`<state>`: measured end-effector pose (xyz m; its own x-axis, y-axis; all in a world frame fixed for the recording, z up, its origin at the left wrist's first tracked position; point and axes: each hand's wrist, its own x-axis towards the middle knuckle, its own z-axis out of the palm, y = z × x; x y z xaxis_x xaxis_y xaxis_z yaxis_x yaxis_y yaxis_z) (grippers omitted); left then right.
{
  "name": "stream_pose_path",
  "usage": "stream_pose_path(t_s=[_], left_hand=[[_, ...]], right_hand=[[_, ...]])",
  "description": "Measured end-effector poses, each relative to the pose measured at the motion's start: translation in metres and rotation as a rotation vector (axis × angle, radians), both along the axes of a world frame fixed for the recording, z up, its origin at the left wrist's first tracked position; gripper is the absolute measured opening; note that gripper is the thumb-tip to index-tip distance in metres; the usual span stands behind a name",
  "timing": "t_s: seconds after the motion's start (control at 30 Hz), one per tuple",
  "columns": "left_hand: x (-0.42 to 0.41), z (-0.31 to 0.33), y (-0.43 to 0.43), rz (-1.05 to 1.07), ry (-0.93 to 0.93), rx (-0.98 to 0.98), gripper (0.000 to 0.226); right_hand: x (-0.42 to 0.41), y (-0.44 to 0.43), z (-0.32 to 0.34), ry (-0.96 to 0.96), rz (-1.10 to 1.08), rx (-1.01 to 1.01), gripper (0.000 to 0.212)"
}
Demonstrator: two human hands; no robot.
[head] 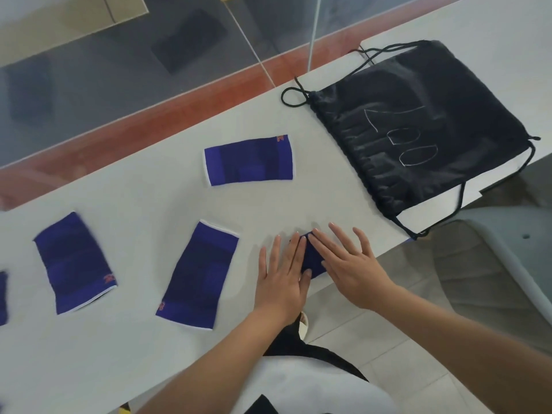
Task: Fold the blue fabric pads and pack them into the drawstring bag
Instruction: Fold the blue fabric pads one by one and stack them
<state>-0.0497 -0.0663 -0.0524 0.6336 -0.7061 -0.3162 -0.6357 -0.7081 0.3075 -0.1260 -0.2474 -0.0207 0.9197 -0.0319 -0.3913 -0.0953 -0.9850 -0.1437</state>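
With my left hand (282, 279) and right hand (346, 264) flat, fingers spread, on the folded pad (312, 259) at the table's (149, 210) near edge, I should press the crease evenly before lifting it toward the bag (418, 130).

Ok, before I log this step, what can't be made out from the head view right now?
- Pad under the hands: mostly covered by the left hand and right hand, so its fold state is unclear.
- Far-left pad: cut off by the frame edge.
- Drawstring bag: lies flat; contents hidden by its fabric.
- Pad logos: too small to read.
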Motion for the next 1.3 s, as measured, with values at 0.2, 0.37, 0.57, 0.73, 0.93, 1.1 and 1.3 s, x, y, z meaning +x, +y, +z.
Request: stream_pose_path(t_s=[0.2, 0.37, 0.57, 0.73, 0.93, 1.1, 1.3], left_hand=[[0.005, 0.000, 0.002, -0.023, 0.035, -0.003, 0.063], [0.011, 0.020, 0.002, -0.023, 0.102, -0.006, 0.069], [0.032, 0.054, 0.042, 0.057, -0.056, -0.010, 0.074], [0.042, 0.073, 0.131, 0.357, -0.066, 0.018, 0.081], [0.030, 0.079, 0.263, 0.783, 0.152, 0.033, 0.090], [0.043, 0.077, 0.352, 0.943, 0.193, 0.065, 0.088], [0.102, 0.070, 0.433, 0.977, 0.185, 0.129, 0.089]], right_hand=[[0.002, 0.003, 0.001, 0.044, -0.031, 0.046, 0.069], [0.008, 0.008, 0.024, 0.007, -0.144, 0.094, 0.055], [0.007, 0.036, 0.071, -0.184, -0.242, 0.169, 0.071], [0.019, 0.100, 0.077, -0.152, -0.178, 0.195, 0.070], [0.043, 0.214, 0.061, -0.106, 0.015, 0.252, 0.072], [0.051, 0.283, 0.062, -0.048, 0.073, 0.304, 0.069], [0.075, 0.327, 0.065, 0.030, 0.087, 0.321, 0.069]])
